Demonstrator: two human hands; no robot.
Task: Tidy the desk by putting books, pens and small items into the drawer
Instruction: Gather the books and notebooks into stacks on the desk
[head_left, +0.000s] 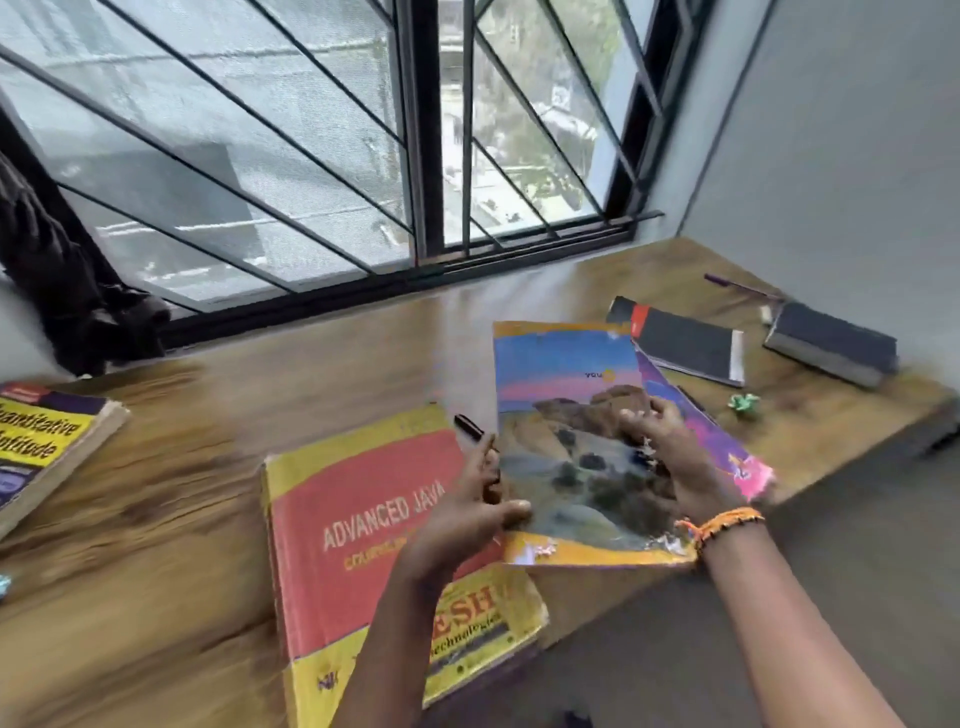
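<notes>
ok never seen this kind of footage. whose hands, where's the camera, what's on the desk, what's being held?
One picture, from a wide-angle camera on a person's head, looking down at their own bare hands; no robot. The left hand and right hand together hold a worn notebook over the wooden desk. On the desk lie a red Java book, a yellow book far left, two dark books, a purple pen and a black pen. No drawer shows.

Wooden desk (322, 353) sat in a corner under a black-framed window (426, 130) with diagonal bars, daylight coming through. Grey wall (841, 130) on right, dark cloth (57, 270) at left.
</notes>
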